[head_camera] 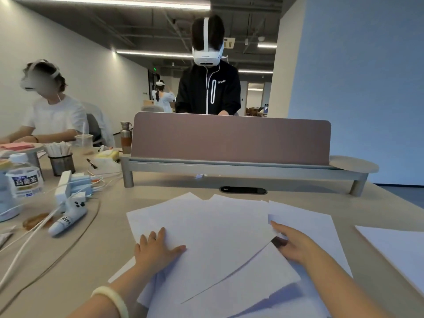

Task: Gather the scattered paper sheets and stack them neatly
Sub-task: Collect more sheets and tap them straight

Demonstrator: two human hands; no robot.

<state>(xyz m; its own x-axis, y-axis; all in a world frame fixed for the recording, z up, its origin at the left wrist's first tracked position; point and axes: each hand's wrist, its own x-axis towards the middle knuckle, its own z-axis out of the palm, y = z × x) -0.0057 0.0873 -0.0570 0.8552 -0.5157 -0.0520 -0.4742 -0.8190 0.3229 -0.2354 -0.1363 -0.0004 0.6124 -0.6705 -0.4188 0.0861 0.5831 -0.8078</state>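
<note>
Several white paper sheets point(213, 226) lie overlapping and askew on the beige desk point(91, 267) in front of me. My left hand point(156, 249) rests flat, fingers spread, on the left part of the pile. My right hand point(291, 243) reaches over the right part, fingers pinching the lifted edge of one sheet point(302, 220) near the pile's upper right. A nearer sheet point(247, 278) lies on top, tilted, its edge slightly raised. Another separate sheet point(397, 249) lies alone at the far right edge.
A mauve divider panel point(229, 138) on a metal rail closes the desk's far side. Left of the pile: cables point(34, 239), a white controller point(68, 216), a tea bottle point(23, 180), a mesh cup point(61, 164). People with headsets sit left and stand behind the divider.
</note>
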